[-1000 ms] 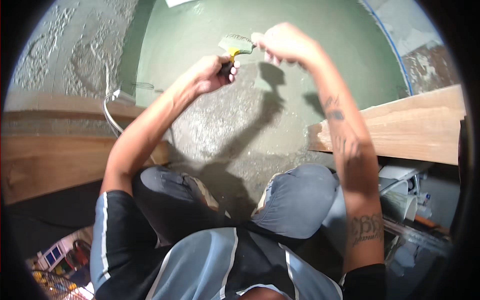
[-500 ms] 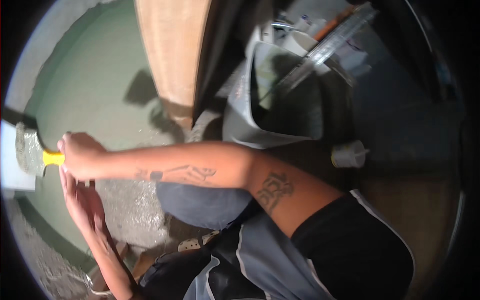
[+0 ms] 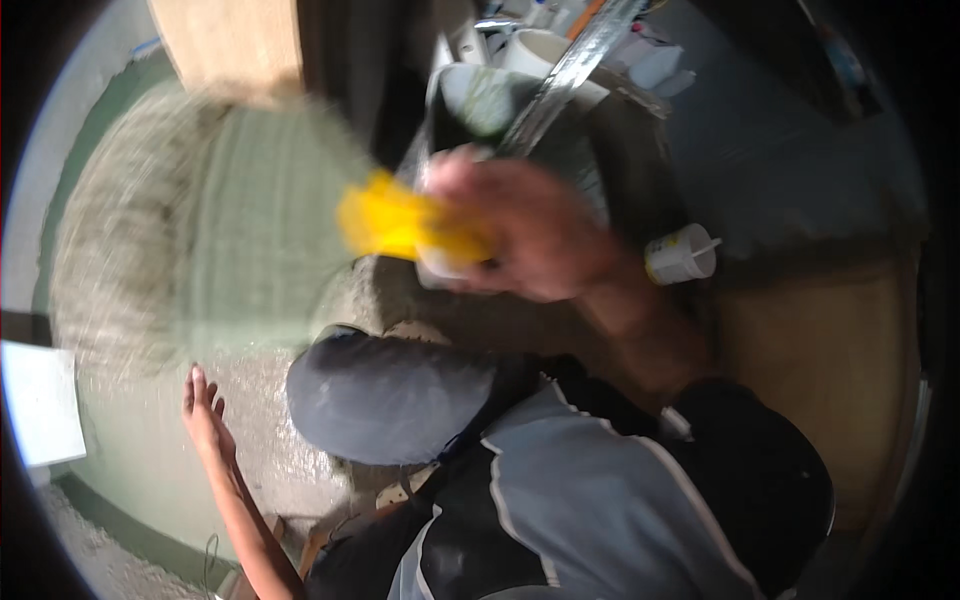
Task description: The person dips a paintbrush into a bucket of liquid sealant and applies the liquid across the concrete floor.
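In my right hand (image 3: 545, 225), blurred by motion, is the yellow handle of a wide putty knife (image 3: 270, 220), raised close to the camera. Its broad blade looks grey-green, and a thick band of rough grey paste lies along the far edge. My left hand (image 3: 207, 425) is lower left, away from the knife, its fingers stretched out and nothing in them. Below and behind the blade spreads a smooth greenish coated surface (image 3: 130, 460), with a wet grey patch (image 3: 260, 405) right of my left hand. Part of that surface is hidden by the blade.
A wooden board (image 3: 230, 45) stands at the top. Behind my right hand is a grey bin (image 3: 600, 175) with a long metal bar (image 3: 575, 75) across it. A white cup (image 3: 685, 255) lies to the right. A white rectangular sheet (image 3: 40, 405) is at the far left.
My right hand has swung right and up toward the camera with the putty knife, away from my left hand. My left hand has moved down and right, its fingers now apart from the right hand.
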A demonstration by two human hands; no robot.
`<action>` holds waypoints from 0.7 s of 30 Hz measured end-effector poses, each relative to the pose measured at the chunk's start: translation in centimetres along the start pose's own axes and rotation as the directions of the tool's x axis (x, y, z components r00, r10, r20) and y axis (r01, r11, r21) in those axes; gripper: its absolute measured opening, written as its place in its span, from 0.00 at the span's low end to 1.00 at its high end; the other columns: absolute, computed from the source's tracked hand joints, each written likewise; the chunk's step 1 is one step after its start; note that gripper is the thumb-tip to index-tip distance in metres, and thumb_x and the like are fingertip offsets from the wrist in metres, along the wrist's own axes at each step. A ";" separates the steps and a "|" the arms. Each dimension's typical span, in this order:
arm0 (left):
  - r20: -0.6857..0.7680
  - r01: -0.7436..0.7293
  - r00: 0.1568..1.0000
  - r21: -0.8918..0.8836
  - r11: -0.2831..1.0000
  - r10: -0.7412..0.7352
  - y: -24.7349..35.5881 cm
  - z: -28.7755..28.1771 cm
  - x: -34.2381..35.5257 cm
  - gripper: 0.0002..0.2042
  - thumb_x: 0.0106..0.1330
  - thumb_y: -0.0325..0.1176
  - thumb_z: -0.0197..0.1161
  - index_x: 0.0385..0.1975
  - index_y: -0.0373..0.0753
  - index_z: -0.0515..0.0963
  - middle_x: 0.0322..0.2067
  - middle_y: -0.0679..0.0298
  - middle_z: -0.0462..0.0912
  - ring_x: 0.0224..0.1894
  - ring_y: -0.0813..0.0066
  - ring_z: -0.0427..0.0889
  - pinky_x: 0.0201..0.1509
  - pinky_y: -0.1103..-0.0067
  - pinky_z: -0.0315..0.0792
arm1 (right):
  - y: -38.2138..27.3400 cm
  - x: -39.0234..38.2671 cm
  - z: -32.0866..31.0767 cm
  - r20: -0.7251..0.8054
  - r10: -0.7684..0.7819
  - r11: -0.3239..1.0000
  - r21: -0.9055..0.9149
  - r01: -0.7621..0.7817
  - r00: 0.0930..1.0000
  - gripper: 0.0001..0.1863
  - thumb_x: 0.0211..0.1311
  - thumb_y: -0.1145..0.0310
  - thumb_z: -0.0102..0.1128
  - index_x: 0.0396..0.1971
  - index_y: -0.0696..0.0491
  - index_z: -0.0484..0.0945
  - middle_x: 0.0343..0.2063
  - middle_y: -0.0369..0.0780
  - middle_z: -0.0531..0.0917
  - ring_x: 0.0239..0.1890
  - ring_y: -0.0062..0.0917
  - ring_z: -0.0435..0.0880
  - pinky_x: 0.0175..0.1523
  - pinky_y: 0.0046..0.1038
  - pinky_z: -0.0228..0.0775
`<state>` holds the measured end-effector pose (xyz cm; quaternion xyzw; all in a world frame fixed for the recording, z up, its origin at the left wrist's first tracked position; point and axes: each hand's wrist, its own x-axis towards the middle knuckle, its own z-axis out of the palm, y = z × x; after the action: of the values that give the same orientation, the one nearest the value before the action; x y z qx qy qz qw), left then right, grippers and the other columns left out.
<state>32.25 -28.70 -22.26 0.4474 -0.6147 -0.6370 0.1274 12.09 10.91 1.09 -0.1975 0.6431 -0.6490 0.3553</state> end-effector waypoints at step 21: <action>-0.294 0.027 0.956 0.098 0.995 0.003 -4.2 -6.4 1.0 0.28 0.65 0.52 0.61 0.59 0.39 0.71 0.54 0.59 0.75 0.53 0.65 0.72 0.55 0.69 0.66 | 9.8 20.1 -18.1 -0.188 0.166 -0.330 -0.936 -0.126 0.968 0.08 0.29 0.73 0.65 0.16 0.60 0.83 0.17 0.50 0.82 0.26 0.39 0.85 0.33 0.35 0.77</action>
<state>38.02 -32.80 -25.43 0.5464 -0.6178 -0.5324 0.1905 -12.20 9.88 -14.17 -0.3277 0.9154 0.1898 0.1361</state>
